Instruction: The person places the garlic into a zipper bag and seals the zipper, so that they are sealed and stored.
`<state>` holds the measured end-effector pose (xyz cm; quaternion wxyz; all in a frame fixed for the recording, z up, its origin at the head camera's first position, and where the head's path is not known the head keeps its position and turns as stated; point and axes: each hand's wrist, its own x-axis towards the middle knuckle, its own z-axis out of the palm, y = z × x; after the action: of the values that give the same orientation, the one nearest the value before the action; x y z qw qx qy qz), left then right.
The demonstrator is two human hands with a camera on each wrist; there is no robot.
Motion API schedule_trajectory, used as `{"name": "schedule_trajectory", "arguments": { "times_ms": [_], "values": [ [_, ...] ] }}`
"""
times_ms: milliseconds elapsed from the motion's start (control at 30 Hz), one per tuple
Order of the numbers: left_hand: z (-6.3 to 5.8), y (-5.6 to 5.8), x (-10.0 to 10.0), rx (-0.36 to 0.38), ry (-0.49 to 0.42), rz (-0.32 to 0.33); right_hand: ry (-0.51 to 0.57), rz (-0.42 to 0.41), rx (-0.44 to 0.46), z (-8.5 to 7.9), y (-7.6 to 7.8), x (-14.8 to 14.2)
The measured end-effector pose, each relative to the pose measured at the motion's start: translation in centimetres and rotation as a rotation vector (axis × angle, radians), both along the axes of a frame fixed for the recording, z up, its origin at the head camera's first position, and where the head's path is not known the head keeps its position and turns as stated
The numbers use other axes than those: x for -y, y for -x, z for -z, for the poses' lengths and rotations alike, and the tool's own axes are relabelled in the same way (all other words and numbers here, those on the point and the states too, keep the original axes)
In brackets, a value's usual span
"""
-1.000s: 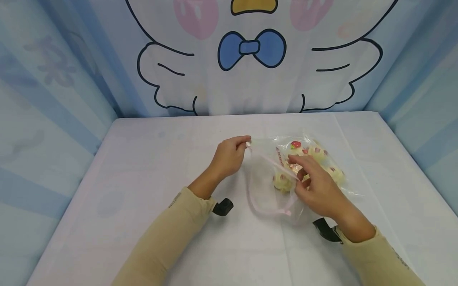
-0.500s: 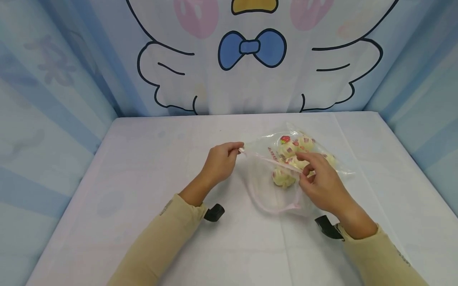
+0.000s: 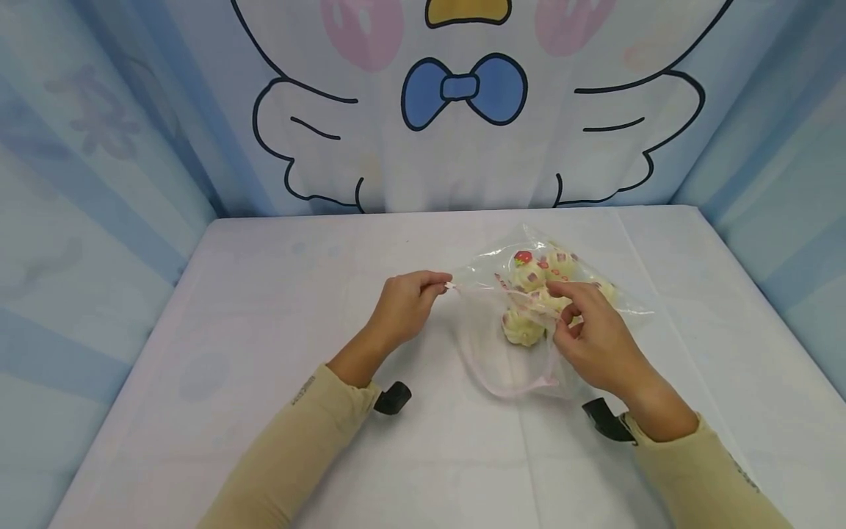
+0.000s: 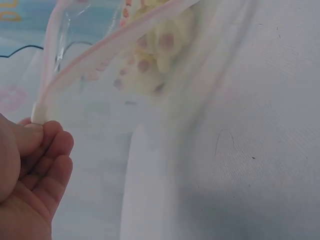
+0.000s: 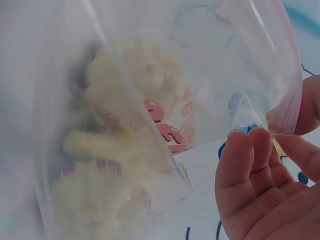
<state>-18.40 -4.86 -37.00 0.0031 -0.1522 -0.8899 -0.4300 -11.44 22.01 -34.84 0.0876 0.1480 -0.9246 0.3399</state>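
Observation:
A clear zip bag (image 3: 479, 356) with a pink zip edge stands tilted over the table right of centre, its mouth spread open towards me. Several pale yellow, lumpy pieces with pinkish spots (image 3: 522, 328) lie inside; red print shows on clear film around them. My left hand (image 3: 405, 305) pinches the bag's left corner at a small white zip end piece (image 4: 39, 113), between thumb and forefinger. Across the mouth, my right hand (image 3: 598, 345) pinches the pink edge, its other fingers loosely bent. In the right wrist view, the pieces (image 5: 132, 80) look hazy through the film.
A white cloth (image 3: 264, 367) covers the table. Behind it hangs a curtain with a cartoon figure and blue bow (image 3: 460, 88); blue patterned curtains (image 3: 86, 242) close both sides. Black wrist mounts (image 3: 393, 398) stick out by both sleeves.
My left hand has moved left and slightly down with the bag's corner, pulling the mouth wider. The bag and its contents have shifted left and away; my right hand has hardly moved.

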Motion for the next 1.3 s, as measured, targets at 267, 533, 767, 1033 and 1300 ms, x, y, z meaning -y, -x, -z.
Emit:
{"name": "schedule_trajectory", "arguments": {
  "times_ms": [267, 533, 767, 1033, 1300],
  "values": [
    [0.5, -0.2, -0.4, -0.078, -0.019, -0.020, 0.012, 0.012, -0.036, -0.2, 0.0, 0.3],
    [0.8, -0.4, -0.6, -0.152, -0.034, -0.010, -0.016, -0.015, -0.126, -2.1, 0.0, 1.8],
    [0.8, -0.7, -0.9, -0.195, -0.051, -0.012, -0.129, -0.083, -0.292, -3.6, 0.7, 4.3],
    [0.7, -0.9, -1.1, -0.244, -0.055, 0.001, -0.326, -0.084, -0.339, -2.5, 2.3, 7.8],
    [0.6, -1.0, -1.4, -0.303, -0.081, 0.013, -0.358, -0.008, -0.300, -1.5, 3.1, 9.2]
  ]
}}
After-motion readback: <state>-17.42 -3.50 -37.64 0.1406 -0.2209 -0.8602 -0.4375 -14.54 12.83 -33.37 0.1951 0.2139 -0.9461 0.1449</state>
